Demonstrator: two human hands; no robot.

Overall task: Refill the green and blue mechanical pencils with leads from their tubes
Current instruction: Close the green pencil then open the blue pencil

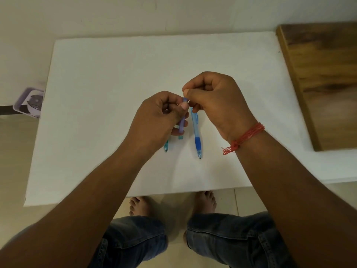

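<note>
Head view, left hand: the left hand (157, 120) hovers above the middle of the table (116, 74), its grip pressed around a purple-blue lead tube (182, 122) that stands nearly upright between thumb and fingers.
Head view, right hand: the right hand (216, 105) sits just beside the left, thumb and forefinger pinching the top end of the same lead tube; a red thread bracelet (244, 138) is tied round its wrist.
Blue pencil: the blue mechanical pencil (196, 132) lies flat on the table below the right hand, dark blue rubber sleeve and tip toward the person, top end hidden under the fingers.
Green pencil: the green mechanical pencil (166, 147) lies on the table under the left hand; only its tip end shows.
Second tube: a small teal piece (180, 137) peeks out below the held tube; whether it is the other lead tube cannot be told.
Surroundings: a wooden board (318, 74) lies on the table's right side; a purple tray (29, 102) lies off its left edge.
</note>
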